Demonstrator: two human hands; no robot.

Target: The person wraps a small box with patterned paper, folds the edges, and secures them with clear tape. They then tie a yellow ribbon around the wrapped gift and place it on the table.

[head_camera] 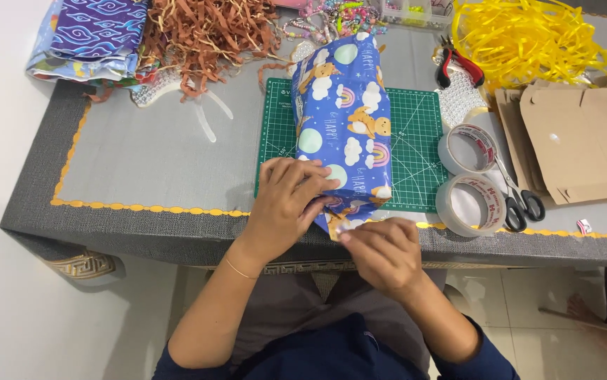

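A box wrapped in blue patterned paper [346, 112] lies lengthwise on a green cutting mat [416, 148]. My left hand [286, 200] presses on the near end of the wrapped box, fingers spread over the folded paper. My right hand [381, 250] pinches the pointed paper flap [337, 224] at the near end, right at the table's front edge. Both hands touch the wrapping paper.
Two tape rolls [469, 179] and black-handled scissors [521, 200] lie right of the mat. Cardboard pieces [578, 134] and yellow ribbon [528, 39] sit at the right. Brown paper shreds [208, 32], beads, red pliers [458, 67] and folded fabric [89, 35] are at the back.
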